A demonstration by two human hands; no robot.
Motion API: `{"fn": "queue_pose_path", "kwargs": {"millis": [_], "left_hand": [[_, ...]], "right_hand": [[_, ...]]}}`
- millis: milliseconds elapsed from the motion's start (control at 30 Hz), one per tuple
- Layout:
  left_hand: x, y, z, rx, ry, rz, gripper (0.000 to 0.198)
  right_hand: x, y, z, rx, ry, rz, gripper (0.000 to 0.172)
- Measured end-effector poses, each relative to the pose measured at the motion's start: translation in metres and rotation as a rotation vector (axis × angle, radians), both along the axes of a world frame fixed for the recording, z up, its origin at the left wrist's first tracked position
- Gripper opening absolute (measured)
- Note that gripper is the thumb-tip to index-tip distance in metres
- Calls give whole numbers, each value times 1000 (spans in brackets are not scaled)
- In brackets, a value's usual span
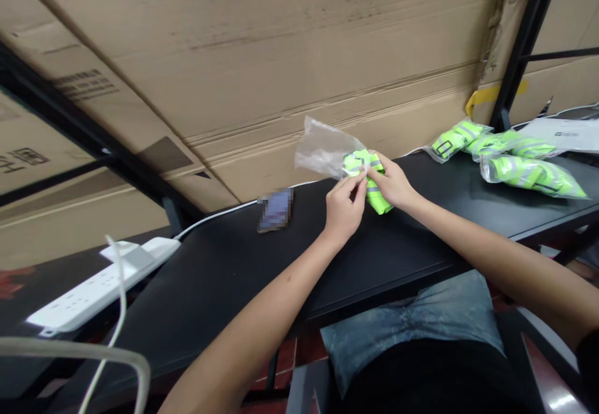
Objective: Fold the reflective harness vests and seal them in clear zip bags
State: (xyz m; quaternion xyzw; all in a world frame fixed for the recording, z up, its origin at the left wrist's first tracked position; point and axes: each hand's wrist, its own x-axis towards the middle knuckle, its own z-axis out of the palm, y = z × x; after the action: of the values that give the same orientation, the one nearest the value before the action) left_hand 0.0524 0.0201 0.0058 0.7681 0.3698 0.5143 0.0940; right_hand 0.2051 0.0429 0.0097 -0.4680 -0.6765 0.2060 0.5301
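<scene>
A bundled neon yellow-green reflective vest (380,198) with grey stripes is held above the black table, between my two hands. My right hand (392,182) is closed around its right side. Fingertips and thumb of my left hand (345,207) pinch at its front, close to the right fingertips. A clear plastic bag (322,148) stretches up and left from the bundle. How far the vest lies inside the bag is unclear, and the fingers hide part of both.
Several bagged neon bundles (533,173) lie at the right, beside a white flat package (566,132). A blurred-out phone-like object (276,209) rests left of my hands on the black table (224,276). A white power strip (93,292) with cables is farther left. Cardboard (281,45) stands behind.
</scene>
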Motion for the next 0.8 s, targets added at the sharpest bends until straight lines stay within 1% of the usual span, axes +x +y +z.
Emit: {"fn": "queue_pose_path", "kwargs": {"millis": [67,167,267,300,333,367,400,467,533,600,700,767,800], "left_hand": [[1,-1,3,-38,-73,-19,27],[6,-2,4,-99,-189,1,29],[12,3,-1,-141,-324,54,14],[14,5,-2,-169,-396,68,18],[15,8,-4,-209,-480,70,26],[15,12,-5,-258,-564,50,35],[14,15,-5,-317,-637,1,42],[11,20,-4,-450,-724,-145,47],[7,22,-1,-572,-736,-248,45],[3,22,2,-648,-725,-284,42],[1,18,5,-700,-741,-361,42],[2,15,5,-761,-765,-411,42],[2,14,5,-796,-779,-413,41]], "right_hand": [[-1,0,0,-10,46,-8,41],[-3,1,-1,-31,97,-20,43],[-8,0,-1,-23,128,-50,48],[-9,-1,-2,-14,142,-56,48],[-10,-2,-3,-4,162,-51,48],[-11,-2,-4,8,186,-39,48],[-12,-3,-4,17,208,-19,48],[-13,-3,-6,16,236,22,48],[-12,-1,-7,-13,232,47,48],[-9,2,-8,-35,205,56,50],[-6,6,-10,-25,178,57,51],[-4,7,-12,-22,189,54,51],[-3,6,-12,-25,206,42,51]]}}
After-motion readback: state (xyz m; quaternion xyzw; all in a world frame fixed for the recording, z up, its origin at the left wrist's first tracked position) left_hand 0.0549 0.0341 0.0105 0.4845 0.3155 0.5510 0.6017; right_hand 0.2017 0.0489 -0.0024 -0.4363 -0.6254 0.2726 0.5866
